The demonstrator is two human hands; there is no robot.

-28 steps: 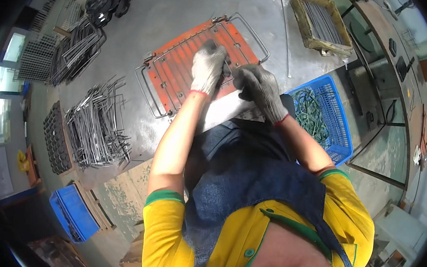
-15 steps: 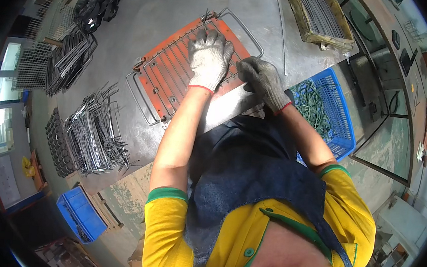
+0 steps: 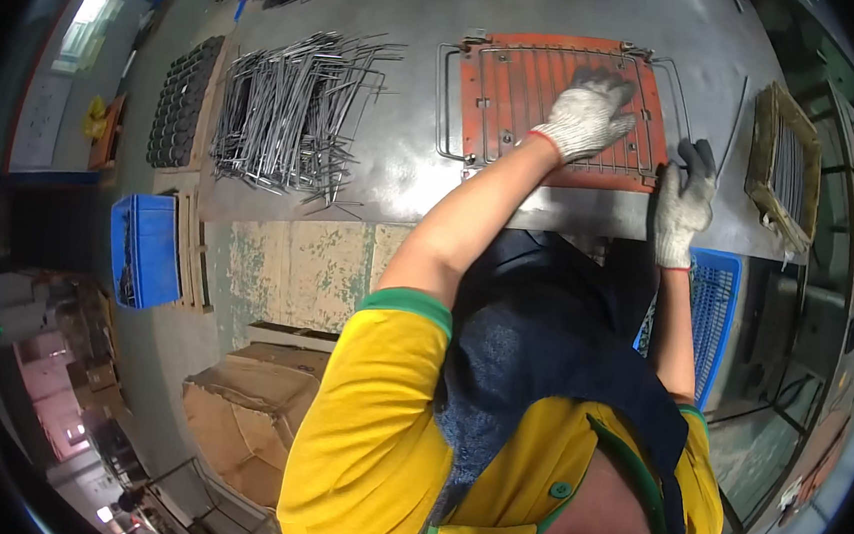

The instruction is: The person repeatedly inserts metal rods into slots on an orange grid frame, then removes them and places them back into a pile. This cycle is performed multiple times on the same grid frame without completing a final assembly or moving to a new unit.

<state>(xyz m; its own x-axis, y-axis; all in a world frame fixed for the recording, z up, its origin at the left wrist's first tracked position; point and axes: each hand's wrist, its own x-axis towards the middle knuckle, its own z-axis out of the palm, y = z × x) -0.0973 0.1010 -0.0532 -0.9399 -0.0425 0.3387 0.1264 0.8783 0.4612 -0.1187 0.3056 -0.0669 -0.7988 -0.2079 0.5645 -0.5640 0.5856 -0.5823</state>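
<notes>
On the metal table lies an orange-red jig plate [image 3: 478, 95] carrying several parallel metal rods [image 3: 530, 99], with a bent wire loop [image 3: 444, 103] at its left end and another wire loop [image 3: 684, 91] at its right. My left hand [image 3: 589, 119], in a white knit glove with grey fingers, lies over the rods in the right half of the plate, fingers stretched out. My right hand [image 3: 686, 205], gloved alike, is open on the table just beyond the plate's front right corner, fingers pointing away from me. I see nothing held in either hand.
A heap of loose metal rods [image 3: 293, 116] lies on the table's left part, beside a rack of dark round pieces [image 3: 184, 102]. At the right stands a worn box of rods [image 3: 786, 165]. Below the front edge are a blue basket [image 3: 713, 325] and a cardboard box [image 3: 245, 413].
The view has turned, so the plate now appears straighter and farther right. My right hand has moved from the plate's near side to beside its right corner. My left hand stays over the rods.
</notes>
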